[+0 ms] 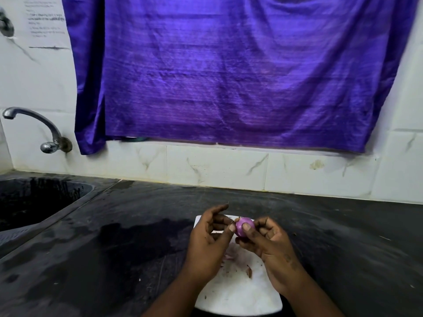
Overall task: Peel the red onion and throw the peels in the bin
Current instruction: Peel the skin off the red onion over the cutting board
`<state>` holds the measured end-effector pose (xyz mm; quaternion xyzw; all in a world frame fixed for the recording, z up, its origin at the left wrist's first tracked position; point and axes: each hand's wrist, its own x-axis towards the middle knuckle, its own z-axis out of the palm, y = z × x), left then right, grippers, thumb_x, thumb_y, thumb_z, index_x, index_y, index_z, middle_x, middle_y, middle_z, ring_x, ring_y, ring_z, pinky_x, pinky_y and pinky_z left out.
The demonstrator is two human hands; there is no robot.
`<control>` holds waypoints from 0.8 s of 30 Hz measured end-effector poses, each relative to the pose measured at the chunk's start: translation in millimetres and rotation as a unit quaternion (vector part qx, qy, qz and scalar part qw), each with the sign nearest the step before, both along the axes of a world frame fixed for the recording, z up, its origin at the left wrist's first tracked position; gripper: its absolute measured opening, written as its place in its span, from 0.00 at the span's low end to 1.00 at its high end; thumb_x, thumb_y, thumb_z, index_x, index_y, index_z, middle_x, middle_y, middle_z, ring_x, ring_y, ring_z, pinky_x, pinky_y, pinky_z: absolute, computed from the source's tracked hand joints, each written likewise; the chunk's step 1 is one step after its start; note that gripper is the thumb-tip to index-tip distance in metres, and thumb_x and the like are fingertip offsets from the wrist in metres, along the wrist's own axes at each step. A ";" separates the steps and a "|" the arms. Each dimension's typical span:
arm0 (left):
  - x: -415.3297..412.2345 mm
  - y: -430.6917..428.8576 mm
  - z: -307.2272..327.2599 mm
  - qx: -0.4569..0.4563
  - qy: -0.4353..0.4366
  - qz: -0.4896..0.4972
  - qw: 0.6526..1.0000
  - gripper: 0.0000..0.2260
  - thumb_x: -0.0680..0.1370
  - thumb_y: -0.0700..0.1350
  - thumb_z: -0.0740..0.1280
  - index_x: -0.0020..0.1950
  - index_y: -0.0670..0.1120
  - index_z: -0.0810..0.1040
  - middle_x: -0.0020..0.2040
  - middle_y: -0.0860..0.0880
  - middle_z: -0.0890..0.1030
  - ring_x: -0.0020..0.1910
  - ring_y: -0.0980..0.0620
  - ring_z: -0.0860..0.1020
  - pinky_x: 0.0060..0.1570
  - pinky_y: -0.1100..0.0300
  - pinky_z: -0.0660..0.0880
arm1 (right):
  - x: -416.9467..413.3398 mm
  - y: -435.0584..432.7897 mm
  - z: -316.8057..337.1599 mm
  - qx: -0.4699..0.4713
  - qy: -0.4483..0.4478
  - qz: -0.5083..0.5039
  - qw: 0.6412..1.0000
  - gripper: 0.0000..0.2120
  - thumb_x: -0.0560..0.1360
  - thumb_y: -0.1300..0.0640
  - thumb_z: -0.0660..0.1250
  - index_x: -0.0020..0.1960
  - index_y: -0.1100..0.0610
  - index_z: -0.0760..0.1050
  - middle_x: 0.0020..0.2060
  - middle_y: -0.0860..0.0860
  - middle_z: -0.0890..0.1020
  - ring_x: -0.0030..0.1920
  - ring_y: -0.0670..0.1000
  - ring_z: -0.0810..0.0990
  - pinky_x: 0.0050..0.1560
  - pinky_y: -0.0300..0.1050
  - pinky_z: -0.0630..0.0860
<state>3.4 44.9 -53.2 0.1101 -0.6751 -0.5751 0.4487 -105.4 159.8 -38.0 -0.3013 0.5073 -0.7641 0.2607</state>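
Note:
A small red onion point(243, 228), purple and shiny, is held above a white cutting board point(238, 296). My right hand point(267, 243) grips it, thumb pressed on its front. My left hand point(211, 239) is just left of the onion, thumb tip touching its edge, fingers curled and apart. Bits of brown and purple peel point(249, 271) lie on the board under my hands. No bin is in view.
The board rests on a dark stone counter point(137, 225) with a wet patch to its left. A sink point(34, 202) is at the far left under a metal tap point(34, 126). A purple cloth point(229, 72) hangs on the tiled wall behind.

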 end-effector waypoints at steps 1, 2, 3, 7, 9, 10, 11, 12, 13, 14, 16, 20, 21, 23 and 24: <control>0.0 1.3 0.7 -0.003 -0.005 -0.005 1.000 0.21 0.78 0.36 0.74 0.66 0.54 0.79 0.51 0.49 0.84 0.51 0.52 0.84 0.47 0.56 0.84 | -0.1 0.5 0.2 0.002 0.003 -0.001 1.000 0.24 0.67 0.60 0.75 0.55 0.72 0.71 0.50 0.67 0.85 0.44 0.57 0.86 0.45 0.48 0.85; 0.3 2.5 1.1 -0.008 -0.009 -0.001 1.000 0.22 0.77 0.35 0.74 0.66 0.54 0.79 0.50 0.50 0.85 0.50 0.53 0.84 0.46 0.57 0.84 | -0.1 0.7 0.3 0.006 0.009 -0.002 1.000 0.24 0.68 0.60 0.75 0.56 0.72 0.71 0.49 0.65 0.86 0.43 0.57 0.87 0.45 0.48 0.85; 0.6 3.0 1.6 -0.013 -0.010 0.008 1.000 0.22 0.76 0.34 0.74 0.65 0.54 0.79 0.49 0.51 0.85 0.49 0.54 0.84 0.45 0.58 0.83 | 0.2 1.0 0.7 0.009 0.016 -0.003 1.000 0.23 0.67 0.60 0.75 0.56 0.71 0.72 0.47 0.63 0.87 0.42 0.57 0.87 0.45 0.48 0.85; 1.7 2.3 2.8 -0.024 -0.010 0.042 0.999 0.23 0.74 0.32 0.75 0.63 0.54 0.81 0.46 0.49 0.86 0.46 0.52 0.85 0.43 0.61 0.83 | 1.4 2.0 1.7 0.027 0.035 -0.004 0.999 0.20 0.68 0.61 0.75 0.57 0.67 0.75 0.46 0.60 0.88 0.42 0.57 0.87 0.44 0.49 0.85; 2.7 2.6 3.8 -0.033 -0.011 0.046 0.998 0.23 0.74 0.32 0.75 0.63 0.53 0.81 0.46 0.48 0.86 0.45 0.51 0.85 0.42 0.63 0.83 | 1.3 2.9 2.4 0.037 0.046 -0.006 0.998 0.18 0.70 0.61 0.75 0.57 0.65 0.76 0.46 0.58 0.88 0.42 0.57 0.88 0.43 0.48 0.85; 3.3 3.2 4.3 -0.038 -0.008 0.048 0.998 0.23 0.74 0.31 0.75 0.63 0.52 0.82 0.45 0.47 0.86 0.45 0.51 0.86 0.42 0.62 0.83 | 1.3 3.2 2.6 0.040 0.051 -0.007 0.998 0.18 0.70 0.60 0.75 0.57 0.65 0.77 0.46 0.58 0.89 0.41 0.56 0.88 0.42 0.48 0.85; 3.6 3.6 4.4 -0.043 -0.006 0.052 0.998 0.22 0.74 0.31 0.75 0.62 0.52 0.82 0.44 0.47 0.86 0.44 0.50 0.85 0.41 0.62 0.83 | 1.7 3.5 3.2 0.042 0.056 -0.009 0.998 0.19 0.69 0.59 0.75 0.56 0.65 0.77 0.45 0.59 0.89 0.40 0.56 0.87 0.41 0.48 0.85; 3.9 3.9 4.6 -0.048 -0.003 0.061 0.997 0.22 0.74 0.31 0.74 0.61 0.53 0.83 0.43 0.46 0.86 0.43 0.50 0.85 0.40 0.61 0.83 | 2.3 3.6 3.8 0.043 0.060 -0.010 0.997 0.19 0.69 0.58 0.75 0.56 0.66 0.77 0.44 0.59 0.88 0.39 0.56 0.87 0.41 0.48 0.84; 4.0 3.6 4.3 -0.053 -0.002 0.073 0.996 0.21 0.74 0.31 0.74 0.60 0.54 0.83 0.42 0.47 0.85 0.42 0.49 0.84 0.39 0.59 0.84 | 3.3 3.8 4.7 0.044 0.063 -0.009 0.997 0.20 0.69 0.57 0.74 0.55 0.66 0.77 0.43 0.60 0.88 0.38 0.55 0.86 0.40 0.47 0.84; 4.0 3.1 3.9 -0.059 -0.003 0.083 0.995 0.21 0.74 0.30 0.74 0.59 0.54 0.84 0.41 0.47 0.85 0.40 0.49 0.84 0.38 0.56 0.84 | 4.1 3.9 5.1 0.045 0.066 -0.007 0.997 0.19 0.69 0.56 0.74 0.55 0.66 0.77 0.43 0.60 0.88 0.37 0.54 0.86 0.40 0.47 0.83; 4.6 2.6 3.5 -0.070 -0.007 0.089 0.993 0.22 0.75 0.31 0.73 0.59 0.56 0.84 0.41 0.48 0.85 0.40 0.50 0.84 0.38 0.52 0.85 | 4.2 3.6 4.9 0.045 0.060 -0.002 0.997 0.18 0.70 0.57 0.73 0.55 0.66 0.78 0.42 0.59 0.88 0.37 0.53 0.86 0.40 0.47 0.82; 5.6 4.3 4.3 -0.094 -0.021 0.078 0.992 0.20 0.76 0.37 0.75 0.65 0.54 0.82 0.46 0.52 0.86 0.47 0.52 0.86 0.45 0.57 0.85 | 1.7 2.8 3.4 0.045 0.038 -0.007 0.998 0.16 0.72 0.58 0.73 0.56 0.65 0.77 0.43 0.59 0.89 0.38 0.52 0.87 0.43 0.48 0.82; 5.6 5.7 5.1 -0.094 -0.022 0.072 0.993 0.21 0.75 0.38 0.77 0.65 0.53 0.82 0.47 0.52 0.86 0.47 0.53 0.86 0.45 0.58 0.85 | 1.4 2.5 3.0 0.047 0.041 -0.008 0.998 0.18 0.71 0.56 0.73 0.56 0.65 0.77 0.43 0.59 0.89 0.39 0.52 0.87 0.44 0.48 0.82; 5.3 7.7 6.2 -0.094 -0.023 0.071 0.993 0.21 0.73 0.39 0.78 0.63 0.54 0.82 0.46 0.52 0.86 0.46 0.53 0.86 0.44 0.59 0.85 | 1.2 2.1 2.4 0.052 0.048 -0.013 0.997 0.21 0.69 0.54 0.73 0.56 0.66 0.77 0.43 0.59 0.89 0.41 0.53 0.87 0.46 0.48 0.83; 5.5 8.2 6.6 -0.095 -0.024 0.076 0.992 0.20 0.73 0.38 0.78 0.62 0.55 0.82 0.45 0.52 0.86 0.45 0.53 0.86 0.44 0.59 0.85 | 1.2 2.0 2.2 0.056 0.054 -0.015 0.997 0.21 0.69 0.54 0.74 0.56 0.66 0.77 0.43 0.59 0.89 0.41 0.52 0.87 0.46 0.48 0.83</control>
